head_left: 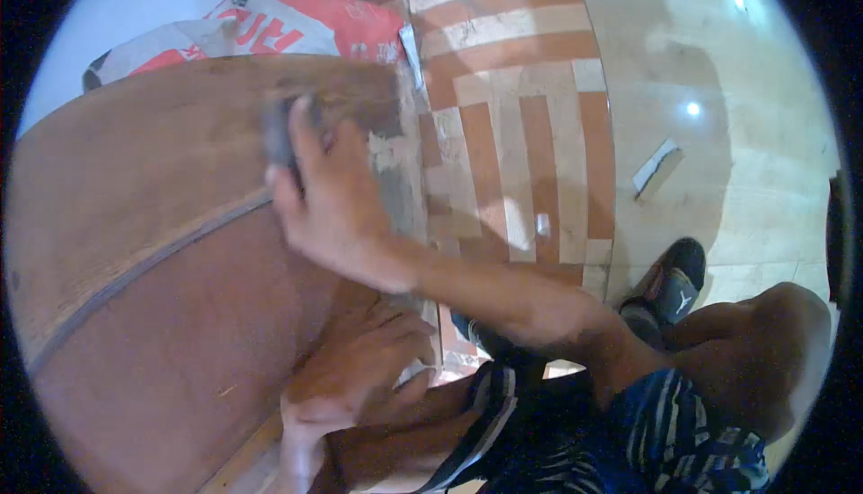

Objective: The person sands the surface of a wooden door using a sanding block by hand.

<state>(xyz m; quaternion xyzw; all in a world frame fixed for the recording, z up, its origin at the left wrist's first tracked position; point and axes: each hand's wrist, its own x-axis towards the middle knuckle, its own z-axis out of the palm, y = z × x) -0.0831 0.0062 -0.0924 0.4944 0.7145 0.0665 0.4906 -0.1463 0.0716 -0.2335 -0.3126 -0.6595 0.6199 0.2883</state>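
Observation:
My right hand is wrapped round a dark grey block, which is blurred by motion. The block presses on the upper wooden band of a large wooden panel, near its right end. Lower down, my left hand lies at the panel's right edge with its fingers curled over it. A small white patch shows between its thumb and fingers; I cannot tell what it is. A dark groove divides the lighter band from the reddish-brown face. Pale, rough patches mark the panel's end.
A red and white printed sack lies behind the panel. To the right is a floor of brown and cream strips, then lighter tiles with a white broken piece. My shoe and bent knee are at the lower right.

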